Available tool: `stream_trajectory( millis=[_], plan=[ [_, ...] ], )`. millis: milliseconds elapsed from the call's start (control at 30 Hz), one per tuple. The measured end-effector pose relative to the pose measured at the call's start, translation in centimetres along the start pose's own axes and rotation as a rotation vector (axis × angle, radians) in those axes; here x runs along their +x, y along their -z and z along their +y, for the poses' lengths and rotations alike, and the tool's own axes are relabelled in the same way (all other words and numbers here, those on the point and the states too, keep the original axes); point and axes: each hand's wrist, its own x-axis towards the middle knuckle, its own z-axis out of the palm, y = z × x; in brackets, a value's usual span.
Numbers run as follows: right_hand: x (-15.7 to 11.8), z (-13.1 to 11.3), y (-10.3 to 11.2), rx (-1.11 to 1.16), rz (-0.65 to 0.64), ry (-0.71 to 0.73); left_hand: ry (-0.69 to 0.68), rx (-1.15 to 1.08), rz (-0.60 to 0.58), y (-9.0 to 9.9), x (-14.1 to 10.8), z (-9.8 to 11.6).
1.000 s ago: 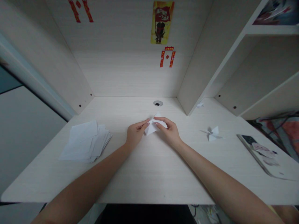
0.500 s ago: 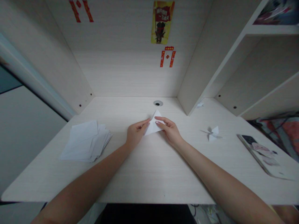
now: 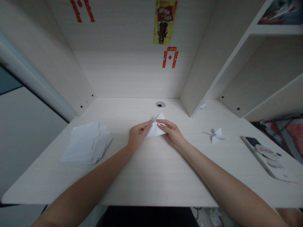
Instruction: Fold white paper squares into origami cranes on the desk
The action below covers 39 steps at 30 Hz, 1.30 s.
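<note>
Between my two hands is a small folded white paper (image 3: 155, 130), triangular, its point facing the back of the desk. My left hand (image 3: 138, 134) pinches the paper's left edge between thumb and fingertips. On the other side, my right hand (image 3: 174, 131) grips it with the thumb on top and the index finger close to the upper fold. Fingers cover part of both sides, so the inner folds are partly hidden. To the right lies a folded paper crane (image 3: 216, 135) with thin pointed ends.
A loose stack of white paper sheets (image 3: 82, 142) lies left of my hands. A phone (image 3: 267, 157) rests at the right. Behind the paper is a round cable hole (image 3: 160, 104). An upright divider panel (image 3: 196, 78) stands at the back right, near a small white scrap (image 3: 203, 106).
The folded paper has turned slightly, its tip shifting a little to the right and its lower edge lying flatter. Both hands keep hold of it in nearly the same place.
</note>
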Motion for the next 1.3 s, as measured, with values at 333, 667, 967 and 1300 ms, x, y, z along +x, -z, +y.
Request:
stream_trajectory(
  millis=[333,667,967,1300],
  plan=[
    [-0.22,-0.29,-0.17,0.076,-0.037,-0.097,-0.074,0.041,-0.027,0.07,0.0,0.33],
    [-0.48,-0.46,-0.43,0.074,-0.075,-0.063,-0.336,0.296,0.078,0.39,0.3,0.33],
    [-0.28,0.0,-0.16,-0.007,-0.075,-0.002,-0.452,0.293,0.074,0.42,0.42,0.68],
    [-0.3,-0.14,-0.26,-0.011,-0.059,0.0,-0.419,0.243,0.033,0.26,0.29,0.43]
  ],
)
